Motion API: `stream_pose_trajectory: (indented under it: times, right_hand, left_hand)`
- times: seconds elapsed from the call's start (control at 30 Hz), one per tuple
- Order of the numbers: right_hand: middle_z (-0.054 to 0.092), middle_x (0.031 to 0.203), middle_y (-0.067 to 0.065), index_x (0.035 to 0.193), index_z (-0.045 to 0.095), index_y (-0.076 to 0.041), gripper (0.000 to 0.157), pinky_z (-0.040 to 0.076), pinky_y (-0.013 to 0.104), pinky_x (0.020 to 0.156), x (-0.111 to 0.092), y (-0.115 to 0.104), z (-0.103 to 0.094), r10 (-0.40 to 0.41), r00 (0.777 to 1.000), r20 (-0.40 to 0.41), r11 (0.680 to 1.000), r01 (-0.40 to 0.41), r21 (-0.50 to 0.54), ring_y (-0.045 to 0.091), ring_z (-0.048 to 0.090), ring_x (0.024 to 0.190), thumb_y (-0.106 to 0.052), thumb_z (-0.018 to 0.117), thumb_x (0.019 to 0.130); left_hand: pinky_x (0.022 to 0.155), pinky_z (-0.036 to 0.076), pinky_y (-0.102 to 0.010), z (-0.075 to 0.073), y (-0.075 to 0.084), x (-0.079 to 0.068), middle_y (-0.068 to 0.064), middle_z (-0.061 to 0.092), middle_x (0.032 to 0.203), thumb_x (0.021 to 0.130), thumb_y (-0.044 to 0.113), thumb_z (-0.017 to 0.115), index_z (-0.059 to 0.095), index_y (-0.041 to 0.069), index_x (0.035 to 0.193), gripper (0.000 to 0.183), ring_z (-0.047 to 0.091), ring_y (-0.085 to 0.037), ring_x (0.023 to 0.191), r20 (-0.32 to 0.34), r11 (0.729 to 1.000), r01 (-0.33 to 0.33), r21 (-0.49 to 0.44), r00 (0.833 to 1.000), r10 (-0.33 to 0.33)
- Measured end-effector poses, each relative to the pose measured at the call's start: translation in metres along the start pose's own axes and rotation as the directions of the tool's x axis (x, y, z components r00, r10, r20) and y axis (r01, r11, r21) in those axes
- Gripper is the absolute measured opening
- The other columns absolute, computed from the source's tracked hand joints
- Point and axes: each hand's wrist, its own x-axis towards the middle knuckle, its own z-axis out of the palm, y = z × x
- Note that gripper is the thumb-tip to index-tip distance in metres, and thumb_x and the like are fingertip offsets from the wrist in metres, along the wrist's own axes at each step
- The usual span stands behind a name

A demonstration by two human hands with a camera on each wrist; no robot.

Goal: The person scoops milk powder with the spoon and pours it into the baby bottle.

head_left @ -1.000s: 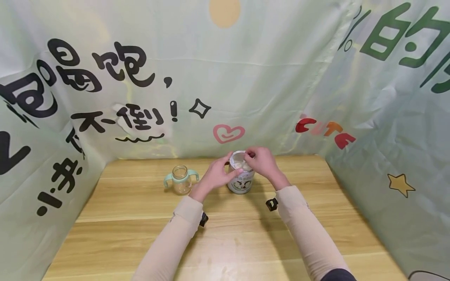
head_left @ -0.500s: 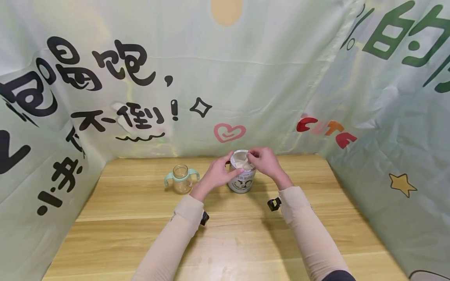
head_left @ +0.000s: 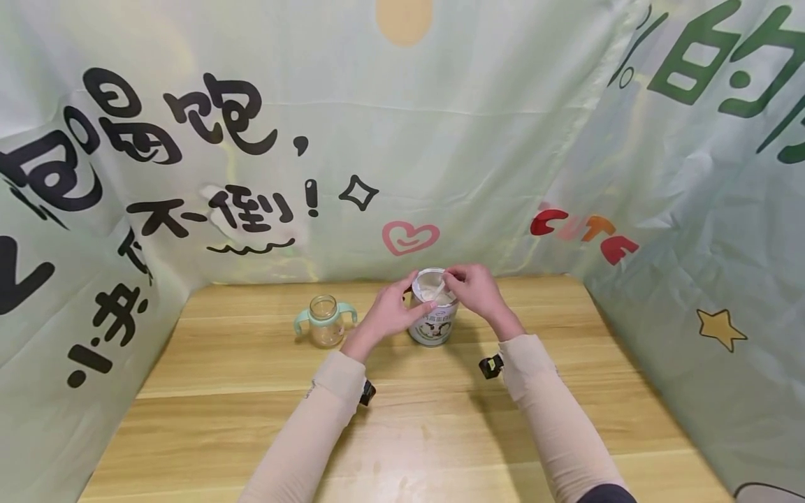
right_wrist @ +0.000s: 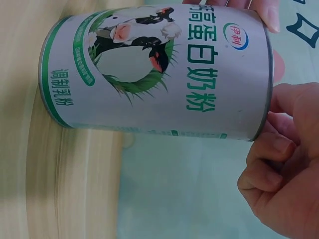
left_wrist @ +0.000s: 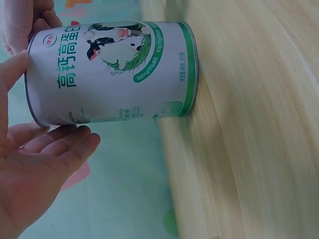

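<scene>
An open milk powder tin (head_left: 432, 330), white with green trim and a cow picture, stands upright on the table. My left hand (head_left: 391, 310) holds it near the top, thumb at the front of the rim and fingers around the far side; the left wrist view shows those fingers (left_wrist: 71, 143) along the tin's wall. Over the right side of the mouth, my right hand (head_left: 479, 293) pinches the thin white handle of a scoop (head_left: 439, 288), whose lower end is hidden in the tin. In the right wrist view its fingers (right_wrist: 269, 154) are curled beside the rim.
Left of the tin stands a clear baby bottle (head_left: 325, 328) with mint green handles and no lid. The wooden table (head_left: 409, 433) ends at printed fabric walls (head_left: 478, 161) at the back and sides.
Inside the tin, my right fingers have shifted slightly right, and more of the white handle shows. My left hand keeps its hold; tin and bottle stay in place.
</scene>
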Motion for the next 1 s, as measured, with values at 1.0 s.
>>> stream_pose_trajectory:
  times: [1.0]
  right_hand:
    - [0.074, 0.095, 0.032, 0.110, 0.075, 0.003, 0.027, 0.045, 0.019, 0.050, -0.010, 0.013, -0.013, 0.142, 0.967, -0.210, 0.954, -0.077, 0.291, 0.009, 0.056, 0.057, -0.019, 0.061, 0.105]
  left_hand:
    - [0.120, 0.046, -0.052, -0.003, 0.004, 0.000, -0.022, 0.054, 0.156, 0.096, 0.044, 0.076, 0.036, 0.003, 0.163, 0.089, 0.054, -0.039, 0.144, 0.004, 1.000, 0.003, 0.025, 1.000, -0.003]
